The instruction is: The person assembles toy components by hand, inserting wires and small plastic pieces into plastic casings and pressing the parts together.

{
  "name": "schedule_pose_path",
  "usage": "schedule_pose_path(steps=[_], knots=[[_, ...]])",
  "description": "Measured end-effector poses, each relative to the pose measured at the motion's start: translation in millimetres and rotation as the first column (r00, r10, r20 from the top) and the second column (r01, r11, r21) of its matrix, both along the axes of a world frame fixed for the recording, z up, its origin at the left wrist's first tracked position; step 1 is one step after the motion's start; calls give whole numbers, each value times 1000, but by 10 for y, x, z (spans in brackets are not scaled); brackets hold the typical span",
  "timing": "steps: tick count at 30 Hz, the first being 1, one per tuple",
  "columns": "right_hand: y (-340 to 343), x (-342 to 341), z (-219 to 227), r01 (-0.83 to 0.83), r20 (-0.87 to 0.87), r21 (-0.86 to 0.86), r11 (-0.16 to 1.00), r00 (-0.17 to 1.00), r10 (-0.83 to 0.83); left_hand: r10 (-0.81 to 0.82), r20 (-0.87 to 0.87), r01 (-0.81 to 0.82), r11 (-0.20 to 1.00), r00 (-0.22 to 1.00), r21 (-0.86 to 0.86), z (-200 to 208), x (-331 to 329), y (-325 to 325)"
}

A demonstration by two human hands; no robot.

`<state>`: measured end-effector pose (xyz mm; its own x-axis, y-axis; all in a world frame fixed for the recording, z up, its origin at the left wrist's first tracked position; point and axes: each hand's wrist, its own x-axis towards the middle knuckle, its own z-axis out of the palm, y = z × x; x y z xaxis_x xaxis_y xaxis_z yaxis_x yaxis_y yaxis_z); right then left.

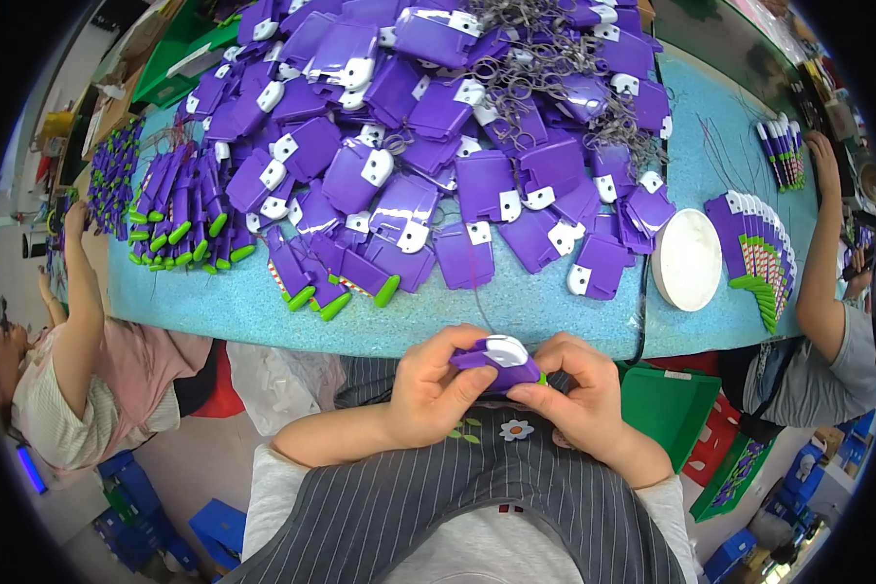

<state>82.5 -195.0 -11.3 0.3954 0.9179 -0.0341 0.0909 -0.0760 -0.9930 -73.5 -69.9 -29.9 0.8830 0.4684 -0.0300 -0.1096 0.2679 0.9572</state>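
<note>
Close to my body, just off the table's near edge, I hold a purple plastic piece (521, 375) with a white rounded end and a bit of green at its right side. My left hand (433, 389) pinches its left side between thumb and fingers. Closed on the right side is my right hand (582, 394), its thumb along the lower edge. A thin cord runs up from near the piece toward the table. Beyond lies a heap of flat purple plastic pieces (462, 185) with white corners. Several purple pieces with green tips (333, 306) lie at its near edge.
Blue table (409, 321). Metal rings and clips (530, 83) top the heap. A white bowl (686, 260) and fanned purple pieces (764, 243) stand right; bundled green-tipped pieces (180, 209) lie left. People sit on both sides. A green bin (667, 399) is below right.
</note>
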Motion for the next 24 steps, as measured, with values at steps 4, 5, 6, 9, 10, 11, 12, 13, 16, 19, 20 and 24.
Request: schedule_pose_path(steps=[4, 5, 6, 9, 10, 11, 12, 13, 16, 19, 20, 24], knots=[[23, -15, -12, 1, 89, -13, 1000, 996, 0, 19, 90, -28, 995, 996, 92, -71, 19, 8], [27, -36, -26, 36, 78, 22, 999, 996, -37, 13, 87, -20, 996, 996, 90, -82, 50, 5], [39, -53, -35, 41, 75, 22, 999, 996, -43, 35, 157, -42, 998, 987, 44, -92, 93, 0], [62, -73, -39, 136, 48, 53, 989, 989, -138, 67, 201, -59, 997, 977, -47, -127, 131, -40], [71, -54, -25, 122, 116, 57, 991, 985, -128, 79, 178, -64, 994, 981, -90, -138, 136, -59], [76, -33, -10, 108, 184, 61, 992, 976, -117, 74, 178, -58, 994, 981, -91, -144, 136, -60], [70, -2, -5, 109, 182, 62, 992, 976, -119, 44, 157, -32, 997, 987, -75, -142, 118, -52], [53, 41, -1, 55, 263, 74, 996, 962, -73, 14, 136, -6, 998, 991, -58, -134, 102, -44], [83, 112, 152, -17, 386, 139, 990, 922, -39, -64, 122, 9, 915, 990, 404, -79, 166, 87], [1, 109, 184, -70, 412, 164, 984, 911, -4, -87, 66, 58, 933, 994, 355, -16, 123, 61], [-4, 133, 207, -111, 461, 147, 983, 887, 31, -99, -2, 93, 927, 995, 363, 34, 110, 64], [-37, 110, 214, -154, 535, 163, 975, 843, 43, -155, 82, 117, 929, 984, 350, 160, 135, 60]])
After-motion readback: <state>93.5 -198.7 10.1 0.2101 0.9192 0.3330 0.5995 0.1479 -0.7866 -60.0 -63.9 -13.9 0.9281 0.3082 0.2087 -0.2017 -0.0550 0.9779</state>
